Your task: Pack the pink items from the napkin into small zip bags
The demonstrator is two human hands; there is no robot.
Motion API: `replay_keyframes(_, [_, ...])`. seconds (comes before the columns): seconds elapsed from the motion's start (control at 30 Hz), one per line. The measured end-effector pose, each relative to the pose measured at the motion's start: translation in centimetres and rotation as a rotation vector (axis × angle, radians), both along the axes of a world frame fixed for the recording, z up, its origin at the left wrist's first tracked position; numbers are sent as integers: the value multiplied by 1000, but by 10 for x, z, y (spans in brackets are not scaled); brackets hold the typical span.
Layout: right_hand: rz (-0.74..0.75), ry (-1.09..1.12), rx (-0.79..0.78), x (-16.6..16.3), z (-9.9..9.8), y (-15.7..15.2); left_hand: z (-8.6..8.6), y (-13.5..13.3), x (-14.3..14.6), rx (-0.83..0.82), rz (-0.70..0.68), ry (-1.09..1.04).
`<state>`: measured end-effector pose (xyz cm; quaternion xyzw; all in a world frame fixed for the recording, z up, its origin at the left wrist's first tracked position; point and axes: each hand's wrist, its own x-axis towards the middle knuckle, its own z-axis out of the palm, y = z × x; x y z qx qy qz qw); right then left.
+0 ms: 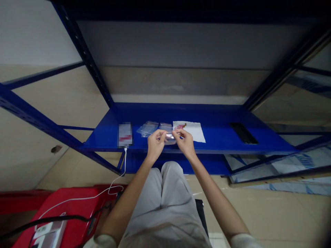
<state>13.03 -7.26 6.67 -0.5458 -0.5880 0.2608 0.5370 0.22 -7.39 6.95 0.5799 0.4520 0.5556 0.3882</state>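
A small clear plastic bag (pixel 170 138) is stretched between my two hands above the front edge of the blue shelf. My left hand (pixel 156 142) pinches its left side, and my right hand (pixel 184 140) pinches the right side. Just beyond them lies another clear zip bag (pixel 165 125) with a reddish strip along its top. Several more clear bags (pixel 148 128) overlap to the left. Behind my right hand, small pink and red pieces (pixel 180 127) rest on a white sheet of paper (pixel 195 131); what they are is too small to tell.
A blurred-out flat device (pixel 125 135) with a white cable (pixel 125 162) lies on the shelf (pixel 214 115) at the left. A black phone (pixel 243 133) lies at the right. Blue uprights (pixel 85 51) frame the shelf. Beside my left arm, a red stool (pixel 77 203) holds a white power strip (pixel 50 234).
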Motion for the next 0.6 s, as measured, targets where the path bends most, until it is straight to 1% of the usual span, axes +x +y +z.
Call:
replay_keyframes(0.07, [-46, -55, 3, -1, -10, 15, -10, 15, 3, 9, 18, -13])
replay_keyframes(0.13, [-52, -59, -7, -2, -20, 27, -19, 25, 4, -18, 40, -51])
replay_keyframes(0.2, [8, 21, -32, -2, -28, 36, -27, 33, 3, -77, 17, -120])
replay_keyframes(0.3, [120, 179, -84, -3, -40, 44, -37, 44, -1, -173, -75, -202])
replay_keyframes(0.37, [146, 239, -125, -3, -46, 47, -44, 49, -3, -202, -94, -228])
replay_keyframes(0.5, [139, 276, -143, -5, -57, 49, -52, 54, -4, -177, -54, -250])
replay_keyframes(0.6, [94, 198, -99, -4, -61, 51, -54, 55, -1, -158, -35, -251])
